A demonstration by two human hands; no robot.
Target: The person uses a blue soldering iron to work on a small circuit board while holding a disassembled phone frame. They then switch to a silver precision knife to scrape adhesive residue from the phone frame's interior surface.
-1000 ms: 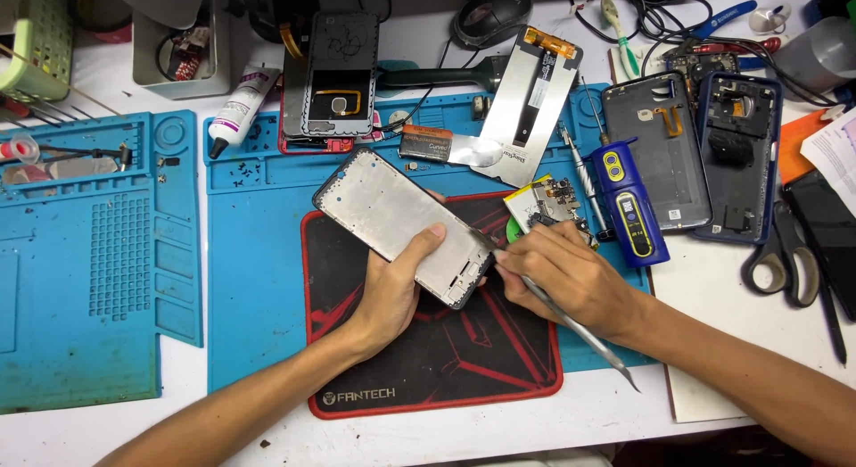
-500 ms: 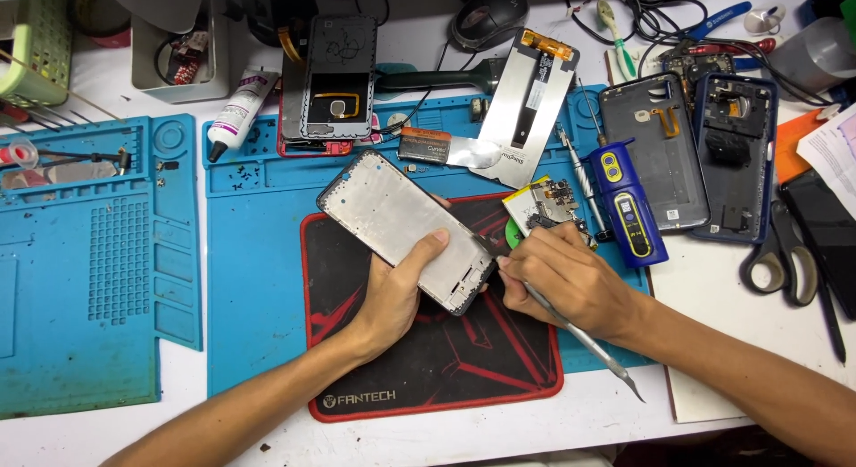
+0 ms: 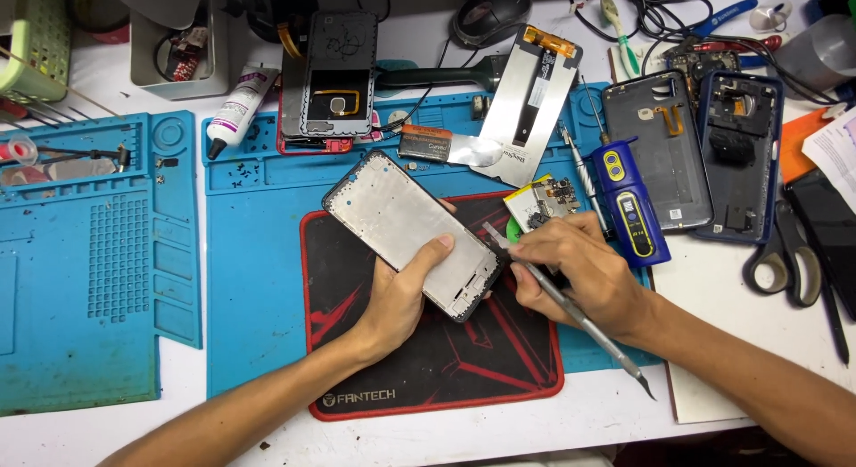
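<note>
My left hand (image 3: 397, 297) grips the bare phone frame (image 3: 412, 232) from below, thumb pressed across its face. Just right of it, my right hand (image 3: 571, 266) pinches a metal tool (image 3: 580, 317) against the frame's lower corner. A blue electric screwdriver (image 3: 629, 208) lies beyond my right knuckles.
</note>
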